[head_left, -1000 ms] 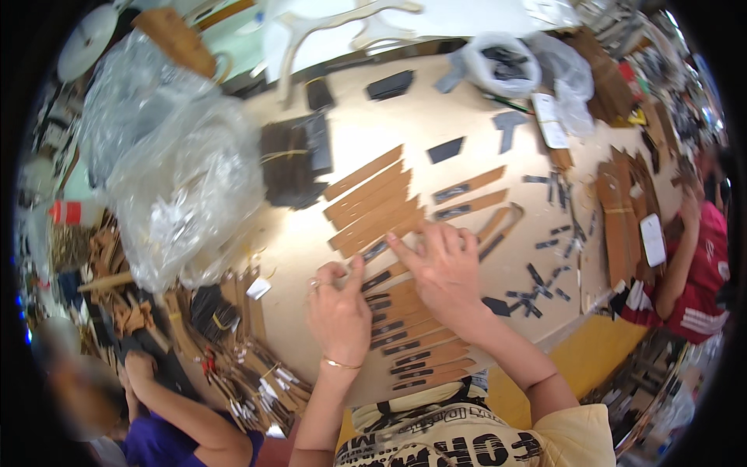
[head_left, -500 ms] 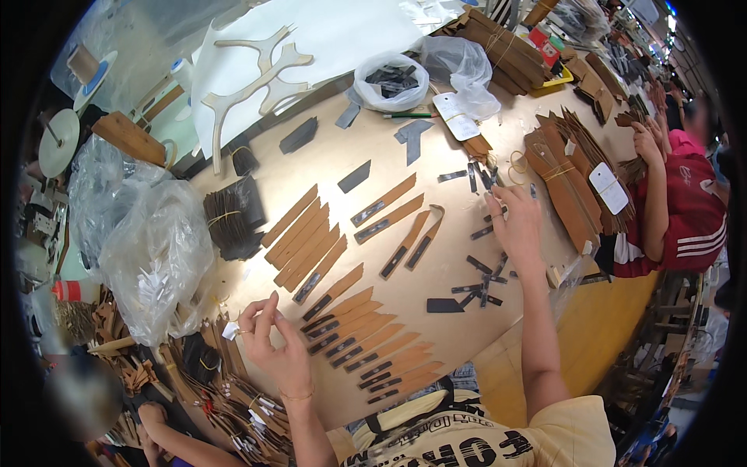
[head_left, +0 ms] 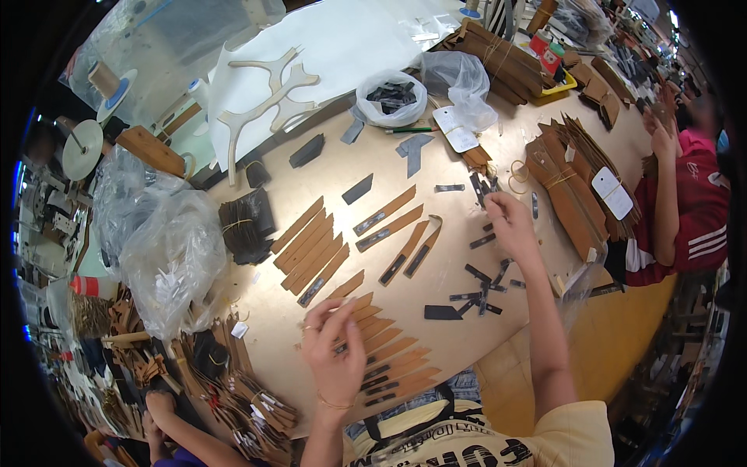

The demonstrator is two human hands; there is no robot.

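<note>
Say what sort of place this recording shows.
Probably a leather-goods workshop, judging by the narrow brown leather-like strips laid in rows, the banded bundle of flat brown pieces, and the tan thread spool.

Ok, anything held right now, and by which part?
Right hand is at the small dark strips; whether it grips one, or where, can't be told. Left hand: nothing visibly held.

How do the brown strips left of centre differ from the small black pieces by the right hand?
The brown strips are long; the small black pieces are short bars. The strips lie side by side, slanting the same way; the pieces lie scattered, some crossing. Both rest on the table.
</note>
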